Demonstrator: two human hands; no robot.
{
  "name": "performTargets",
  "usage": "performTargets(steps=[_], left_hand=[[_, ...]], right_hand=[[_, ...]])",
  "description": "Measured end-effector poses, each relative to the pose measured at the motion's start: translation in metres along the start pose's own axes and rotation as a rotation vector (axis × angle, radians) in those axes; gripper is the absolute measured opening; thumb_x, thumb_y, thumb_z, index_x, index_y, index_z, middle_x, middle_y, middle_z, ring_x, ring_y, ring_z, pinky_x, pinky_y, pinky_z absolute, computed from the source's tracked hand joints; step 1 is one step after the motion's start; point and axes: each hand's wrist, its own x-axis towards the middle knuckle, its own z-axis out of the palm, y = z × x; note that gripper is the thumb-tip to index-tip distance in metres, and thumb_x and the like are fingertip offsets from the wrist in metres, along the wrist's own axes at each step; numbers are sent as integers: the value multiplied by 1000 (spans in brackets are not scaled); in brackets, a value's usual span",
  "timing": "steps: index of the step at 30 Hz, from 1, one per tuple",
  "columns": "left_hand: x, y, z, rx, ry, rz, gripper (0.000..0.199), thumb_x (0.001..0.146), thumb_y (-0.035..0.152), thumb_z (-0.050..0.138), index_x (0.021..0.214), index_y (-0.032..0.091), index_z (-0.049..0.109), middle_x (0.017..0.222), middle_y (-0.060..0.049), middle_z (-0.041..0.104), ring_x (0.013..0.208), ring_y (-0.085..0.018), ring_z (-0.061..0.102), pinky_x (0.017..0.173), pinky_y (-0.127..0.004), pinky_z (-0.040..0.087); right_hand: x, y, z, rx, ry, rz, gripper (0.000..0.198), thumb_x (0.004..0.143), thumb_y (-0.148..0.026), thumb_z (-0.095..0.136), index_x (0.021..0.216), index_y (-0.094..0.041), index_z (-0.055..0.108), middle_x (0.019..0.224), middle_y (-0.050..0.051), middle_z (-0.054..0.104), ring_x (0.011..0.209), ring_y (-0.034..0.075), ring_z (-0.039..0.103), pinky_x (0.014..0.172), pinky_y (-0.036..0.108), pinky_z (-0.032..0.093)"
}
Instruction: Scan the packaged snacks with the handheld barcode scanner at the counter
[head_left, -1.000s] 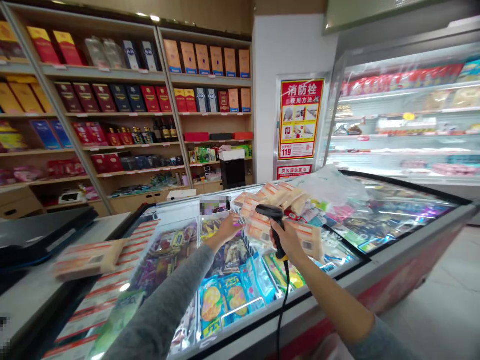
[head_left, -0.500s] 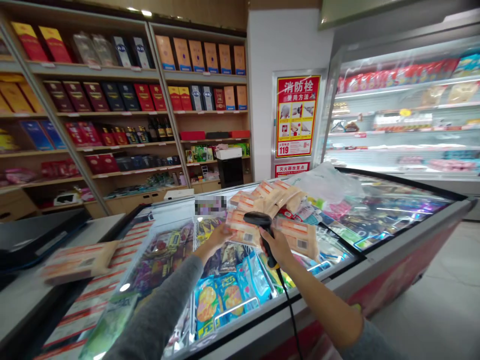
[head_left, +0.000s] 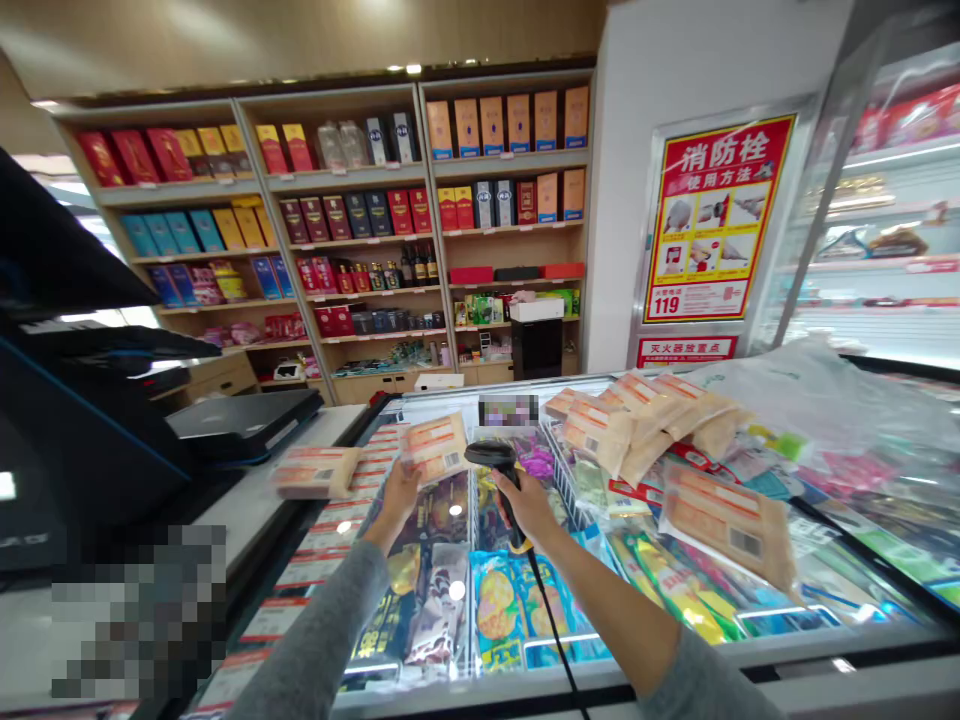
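Presently, I am observing the left hand (head_left: pixel 403 490) gripping a flat wrapped package (head_left: pixel 435 448) by its lower left corner, over the freezer (head_left: pixel 885 640). The right hand (head_left: pixel 529 505) is clasping a black scanner (head_left: pixel 491 453) by its handle, its head pointing toward the package. Similar packages (head_left: pixel 600 430) are lying heaped to the right.

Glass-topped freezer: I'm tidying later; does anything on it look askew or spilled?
The heap of beige, orange-labelled plastic packets looks untidy, overlapping at mixed angles beside a crumpled, translucent plastic bag. No spill shows.
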Motion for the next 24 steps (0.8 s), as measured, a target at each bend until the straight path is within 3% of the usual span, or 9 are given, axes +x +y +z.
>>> performTargets(steps=[7, 15, 24], left_hand=[[-3, -14, -2, 57, 46, 8, 39, 71, 49, 74, 96, 21, 63, 95, -7, 73, 92, -27, 68, 88, -42, 51], [-9, -8, -2, -148, -6, -38, 52, 69, 62, 75, 96, 20, 63, 96, -7, 71, 90, -23, 66, 80, -34, 52], [-10, -4, -1, -303, -80, -81, 56, 68, 64, 77, 99, 20, 62, 93, -6, 73, 87, -23, 70, 82, -36, 54]], right_hand=[[-8, 18, -2, 34, -22, 65, 49, 76, -69, 66, 74, -23, 48, 50, -7, 52, 33, 9, 43, 35, 24, 33], [-22, 20, -4, 34, -152, 63, 49, 81, -68, 64, 82, -21, 52, 55, -5, 56, 36, 10, 46, 37, 24, 34], [-26, 18, 0, 45, -135, 58, 55, 76, -73, 67, 80, -21, 51, 56, -5, 56, 36, 9, 46, 36, 22, 34]])
